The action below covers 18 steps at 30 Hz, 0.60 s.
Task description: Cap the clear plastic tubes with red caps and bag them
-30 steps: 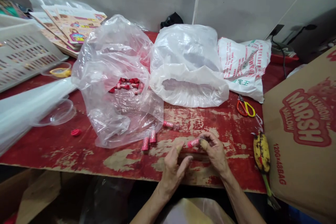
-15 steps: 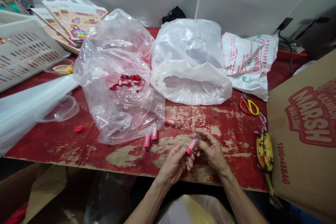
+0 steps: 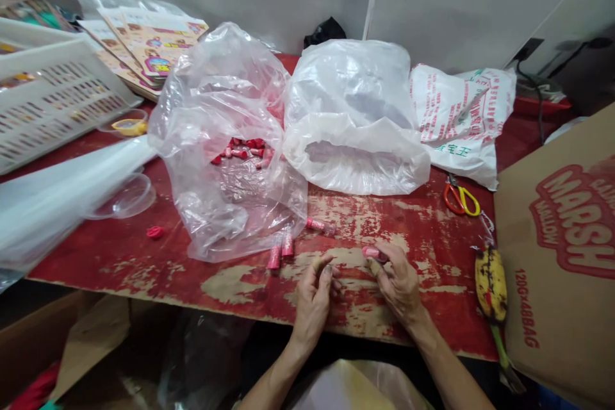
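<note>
Pinkish red with paler marks, that's the small tube (image 3: 370,252) at the right fingers (image 3: 396,257). Loose tubes (image 3: 273,257) left of and beyond the left fingers (image 3: 325,283) show the same pinkish red and whitish marks. Beneath both, the tabletop (image 3: 355,205) is deep red, blotched with bare tan. Ahead of the fingertips I see a translucent whitish bag (image 3: 216,205), a milky white bag (image 3: 350,77) and a white sack (image 3: 461,122) printed red and green. Rightward: orange-red and yellow scissor handles (image 3: 462,198), a yellow banana (image 3: 491,285) mottled black, a brown carton (image 3: 562,327) lettered red.
</note>
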Available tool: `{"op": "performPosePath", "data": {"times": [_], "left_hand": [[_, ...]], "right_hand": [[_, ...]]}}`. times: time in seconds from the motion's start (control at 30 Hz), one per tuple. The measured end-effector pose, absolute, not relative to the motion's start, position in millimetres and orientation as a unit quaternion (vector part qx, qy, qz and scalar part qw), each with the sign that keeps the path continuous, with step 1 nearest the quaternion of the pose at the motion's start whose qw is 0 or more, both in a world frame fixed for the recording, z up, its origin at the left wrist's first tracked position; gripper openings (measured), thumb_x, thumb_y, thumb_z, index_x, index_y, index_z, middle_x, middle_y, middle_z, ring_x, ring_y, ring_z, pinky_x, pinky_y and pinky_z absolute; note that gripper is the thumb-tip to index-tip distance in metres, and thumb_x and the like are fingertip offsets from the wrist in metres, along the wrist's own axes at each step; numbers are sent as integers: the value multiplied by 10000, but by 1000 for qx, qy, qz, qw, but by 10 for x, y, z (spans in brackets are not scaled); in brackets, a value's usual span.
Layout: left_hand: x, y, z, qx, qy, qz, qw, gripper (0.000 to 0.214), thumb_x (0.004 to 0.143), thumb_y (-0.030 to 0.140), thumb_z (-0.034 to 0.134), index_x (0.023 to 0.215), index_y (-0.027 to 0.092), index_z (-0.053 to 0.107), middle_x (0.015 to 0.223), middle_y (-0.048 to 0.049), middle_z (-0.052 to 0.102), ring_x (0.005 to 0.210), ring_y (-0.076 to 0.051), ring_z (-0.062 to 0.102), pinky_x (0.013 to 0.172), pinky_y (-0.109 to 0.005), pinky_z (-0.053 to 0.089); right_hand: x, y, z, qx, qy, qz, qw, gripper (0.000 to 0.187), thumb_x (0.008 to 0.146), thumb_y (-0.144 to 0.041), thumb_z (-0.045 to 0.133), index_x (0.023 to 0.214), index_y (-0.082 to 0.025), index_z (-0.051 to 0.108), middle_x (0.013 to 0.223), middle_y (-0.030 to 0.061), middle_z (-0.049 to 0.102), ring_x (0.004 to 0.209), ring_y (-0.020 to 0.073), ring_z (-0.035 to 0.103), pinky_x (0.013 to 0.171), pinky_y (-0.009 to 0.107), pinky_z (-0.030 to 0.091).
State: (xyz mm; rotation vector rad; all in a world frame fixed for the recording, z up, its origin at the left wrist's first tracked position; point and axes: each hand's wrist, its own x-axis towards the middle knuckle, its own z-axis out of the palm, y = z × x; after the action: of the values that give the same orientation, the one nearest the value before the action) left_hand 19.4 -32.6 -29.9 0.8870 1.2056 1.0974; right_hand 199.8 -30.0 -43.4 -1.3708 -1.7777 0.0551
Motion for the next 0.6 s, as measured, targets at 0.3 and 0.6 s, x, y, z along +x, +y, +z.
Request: {"op": "performPosePath", "data": {"times": [0.3, 0.6], "left_hand": [[134, -392, -381, 474, 556, 465, 499, 317, 889, 366, 469, 1112, 166, 573, 753, -22, 641, 583, -132, 599, 585, -265, 498], [-82, -296, -511, 640, 581, 500, 57, 329, 887, 176, 473, 1214, 163, 509, 1105, -127, 610, 1068, -214, 580, 908, -385, 488]], "right_hand": [[1934, -281, -499, -576, -701, 91, 411, 357, 890, -236, 508, 1247, -238, 490, 1028, 78, 663, 868, 191, 663, 769, 338, 562], [1238, 2, -247, -579, -725, 259, 267, 479, 853, -228, 496, 1327, -166, 452, 762, 22, 665, 586, 164, 601, 588, 274, 497]]}}
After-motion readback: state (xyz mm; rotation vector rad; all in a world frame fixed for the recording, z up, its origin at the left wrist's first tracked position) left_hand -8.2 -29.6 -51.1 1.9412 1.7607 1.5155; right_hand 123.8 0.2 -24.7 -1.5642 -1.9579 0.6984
